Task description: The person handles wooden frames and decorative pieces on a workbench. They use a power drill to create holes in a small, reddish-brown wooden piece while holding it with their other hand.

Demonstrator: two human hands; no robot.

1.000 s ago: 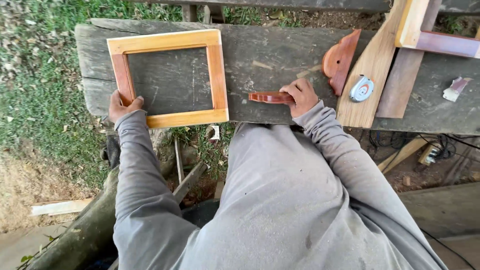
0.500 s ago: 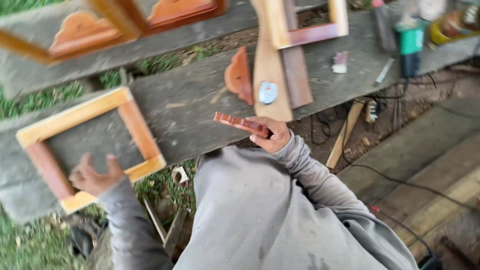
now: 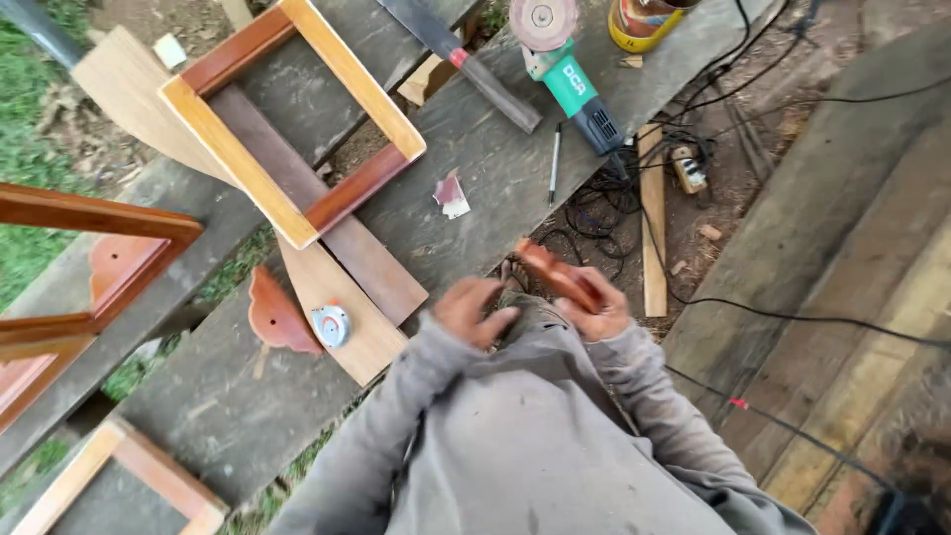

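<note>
Reddish wood block (image 3: 557, 274) sat in my right hand (image 3: 592, 309), grip closed round it over my lap, my left hand (image 3: 474, 310) open beside it, the frame (image 3: 297, 124) and grinder (image 3: 567, 71) lying untouched on the counter (image 3: 475, 159).

Both arms bent, grey sleeves drawn in close to the torso. Left hand (image 3: 474, 309) blurred, fingers spread and loosely curled, just beside the right. Right hand (image 3: 591, 307) near the body, fingers closed in a grip, palm turned left.
</note>
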